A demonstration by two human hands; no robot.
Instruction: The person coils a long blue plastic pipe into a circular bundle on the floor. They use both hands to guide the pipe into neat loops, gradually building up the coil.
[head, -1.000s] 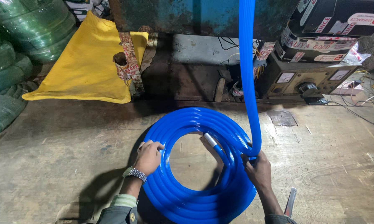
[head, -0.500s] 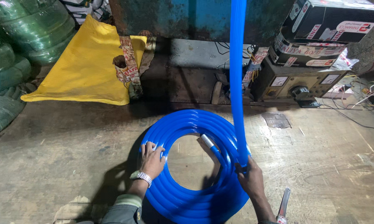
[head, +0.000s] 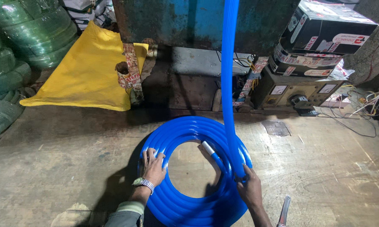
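A coil of bright blue hose (head: 185, 206) lies flat on the worn floor in front of me. One strand of the blue hose (head: 228, 75) comes down from above and meets the coil at its right side. My left hand (head: 154, 166), with a wristwatch, presses flat on the coil's left side. My right hand (head: 249, 189) grips the descending strand where it joins the coil. The hose's free end with a pale tip (head: 208, 148) points into the middle of the coil.
A blue metal machine (head: 198, 21) stands behind the coil, with a yellow sack (head: 86, 73) to its left. Green hose coils (head: 13, 50) are stacked at far left. A meter box (head: 301, 90), black cartons (head: 324, 29) and loose wires (head: 366, 105) sit at right.
The view has shifted slightly. My left hand has slid a little along the coil's left side, and my right hand has moved lower down its right side, still on the strand.
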